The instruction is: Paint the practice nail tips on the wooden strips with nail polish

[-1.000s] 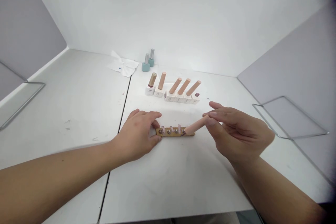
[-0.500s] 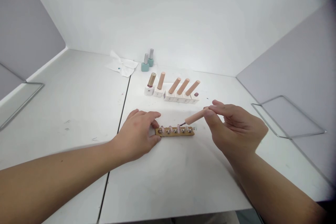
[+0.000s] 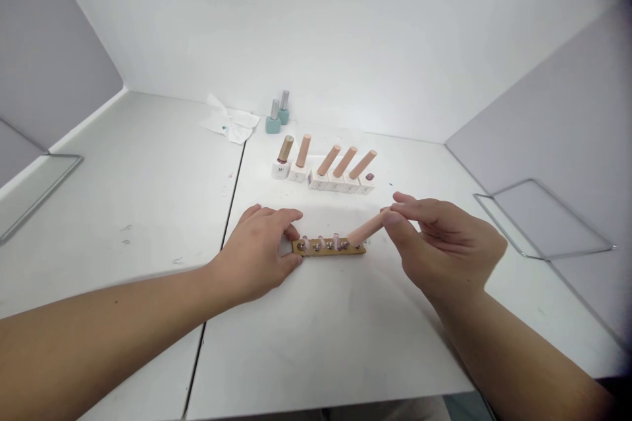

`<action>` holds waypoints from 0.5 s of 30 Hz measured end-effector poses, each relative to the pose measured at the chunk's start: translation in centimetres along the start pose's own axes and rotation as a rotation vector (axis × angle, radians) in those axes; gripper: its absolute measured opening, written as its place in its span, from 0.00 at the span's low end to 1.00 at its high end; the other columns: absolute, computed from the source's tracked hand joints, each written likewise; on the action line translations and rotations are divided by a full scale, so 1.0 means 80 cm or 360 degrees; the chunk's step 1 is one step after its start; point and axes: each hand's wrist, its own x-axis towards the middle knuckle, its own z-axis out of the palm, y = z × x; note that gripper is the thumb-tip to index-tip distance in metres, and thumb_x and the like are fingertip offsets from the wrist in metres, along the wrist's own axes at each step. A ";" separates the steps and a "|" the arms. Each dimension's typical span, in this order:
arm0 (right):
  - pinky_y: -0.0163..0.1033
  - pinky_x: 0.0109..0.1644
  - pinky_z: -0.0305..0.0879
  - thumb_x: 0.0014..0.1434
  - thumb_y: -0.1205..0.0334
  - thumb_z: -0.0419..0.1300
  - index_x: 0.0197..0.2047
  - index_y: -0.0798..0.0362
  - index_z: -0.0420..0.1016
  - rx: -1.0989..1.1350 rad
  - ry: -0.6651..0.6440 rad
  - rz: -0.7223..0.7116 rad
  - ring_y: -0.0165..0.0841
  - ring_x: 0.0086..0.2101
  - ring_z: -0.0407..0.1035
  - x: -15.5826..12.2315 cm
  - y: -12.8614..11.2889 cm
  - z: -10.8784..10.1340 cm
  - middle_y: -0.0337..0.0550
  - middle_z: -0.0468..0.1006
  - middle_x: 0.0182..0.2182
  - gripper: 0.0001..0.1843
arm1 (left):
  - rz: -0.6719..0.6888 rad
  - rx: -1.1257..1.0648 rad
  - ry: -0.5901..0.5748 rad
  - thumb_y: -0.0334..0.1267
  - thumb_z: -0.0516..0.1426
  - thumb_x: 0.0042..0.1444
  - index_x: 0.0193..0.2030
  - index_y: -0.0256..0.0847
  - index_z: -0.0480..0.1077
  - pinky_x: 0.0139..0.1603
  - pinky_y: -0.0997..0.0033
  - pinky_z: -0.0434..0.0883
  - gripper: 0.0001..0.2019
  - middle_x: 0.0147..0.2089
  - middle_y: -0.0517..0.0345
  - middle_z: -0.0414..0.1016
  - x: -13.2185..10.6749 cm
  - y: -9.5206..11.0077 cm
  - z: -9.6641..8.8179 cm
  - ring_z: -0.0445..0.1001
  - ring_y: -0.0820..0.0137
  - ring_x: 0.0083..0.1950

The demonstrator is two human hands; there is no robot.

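**Right hand (image 3: 441, 245) pinching peach-handled nail brush (image 3: 365, 229) above wooden strip (image 3: 328, 248).**
Handle gripped between thumb and fingers, tip down at strip's right end. Left hand (image 3: 255, 254) cupped around strip's left end, touching it. Small pink tips (image 3: 336, 241) stood along strip; capped polish bottles (image 3: 334, 179) stood beyond both hands.

A white worktop (image 3: 296, 342) bears a crumpled tissue (image 3: 230, 127), two teal polish bottles (image 3: 276, 120), a row of peach-capped white bottles (image 3: 330, 177) and a wooden strip (image 3: 328, 248).
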 end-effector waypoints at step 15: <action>0.52 0.51 0.72 0.50 0.75 0.63 0.36 0.46 0.75 -0.0046 -0.0014 0.0018 0.31 0.26 0.75 0.000 0.000 0.004 0.28 0.79 0.22 0.14 | -0.0045 -0.0018 -0.0004 0.36 0.58 0.50 0.58 0.43 0.62 0.55 0.55 0.64 0.26 0.45 0.62 0.76 -0.001 0.000 0.001 0.63 0.59 0.55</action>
